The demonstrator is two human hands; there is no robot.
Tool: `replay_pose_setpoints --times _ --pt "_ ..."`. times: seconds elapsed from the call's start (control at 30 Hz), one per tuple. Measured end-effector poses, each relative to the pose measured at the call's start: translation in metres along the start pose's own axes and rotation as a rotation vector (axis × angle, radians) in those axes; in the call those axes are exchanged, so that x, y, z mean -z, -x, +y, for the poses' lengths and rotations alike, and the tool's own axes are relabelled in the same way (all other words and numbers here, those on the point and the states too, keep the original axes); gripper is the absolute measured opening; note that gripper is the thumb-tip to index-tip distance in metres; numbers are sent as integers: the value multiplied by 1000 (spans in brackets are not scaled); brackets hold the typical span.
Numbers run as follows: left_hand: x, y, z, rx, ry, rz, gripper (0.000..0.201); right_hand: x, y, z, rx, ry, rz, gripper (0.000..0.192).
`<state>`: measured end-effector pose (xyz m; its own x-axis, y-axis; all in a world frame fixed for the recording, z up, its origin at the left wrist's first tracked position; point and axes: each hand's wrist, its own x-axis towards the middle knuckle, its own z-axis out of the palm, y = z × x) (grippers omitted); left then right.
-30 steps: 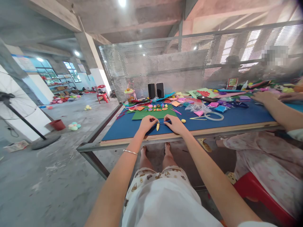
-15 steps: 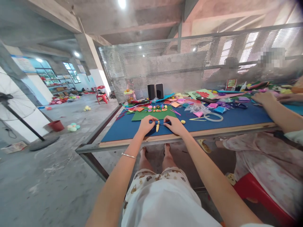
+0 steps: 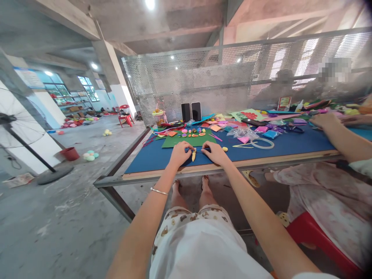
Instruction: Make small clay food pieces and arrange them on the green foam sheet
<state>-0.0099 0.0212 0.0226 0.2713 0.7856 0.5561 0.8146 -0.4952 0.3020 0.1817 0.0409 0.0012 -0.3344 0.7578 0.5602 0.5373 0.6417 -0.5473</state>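
Note:
At the front of the blue table mat, a small, long yellow piece [image 3: 193, 156], looking like modelling clay, points towards me. My left hand [image 3: 181, 153] is closed, its thumb and fingertip pinching at the far end of this piece. Just to the right, my right hand [image 3: 214, 152] is closed too, fingertips pressed together around something thin and dark that reaches towards the yellow piece; its kind is too small to make out. A yellow lump [image 3: 224, 149] lies beside my right hand. Beyond both hands, several small coloured clay shapes [image 3: 194, 135] rest on a green sheet [image 3: 171, 143].
Two phones [image 3: 196, 111] stand upright at the back. Clear plastic bags [image 3: 236, 133], a clear ring [image 3: 262, 143] and a blue packet [image 3: 270, 134] lie to the right. Another person's hand [image 3: 324, 120] is at the far right. A metal frame [image 3: 116, 180] edges the table.
My right fingertips have shifted very slightly. The yellow piece and my left hand stay in nearly the same place.

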Motion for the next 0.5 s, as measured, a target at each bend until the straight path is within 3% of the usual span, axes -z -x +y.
replay_pose_setpoints --times 0.5 --pt "0 0 0 -20 -32 16 24 -1 0 1 -7 33 -3 3"
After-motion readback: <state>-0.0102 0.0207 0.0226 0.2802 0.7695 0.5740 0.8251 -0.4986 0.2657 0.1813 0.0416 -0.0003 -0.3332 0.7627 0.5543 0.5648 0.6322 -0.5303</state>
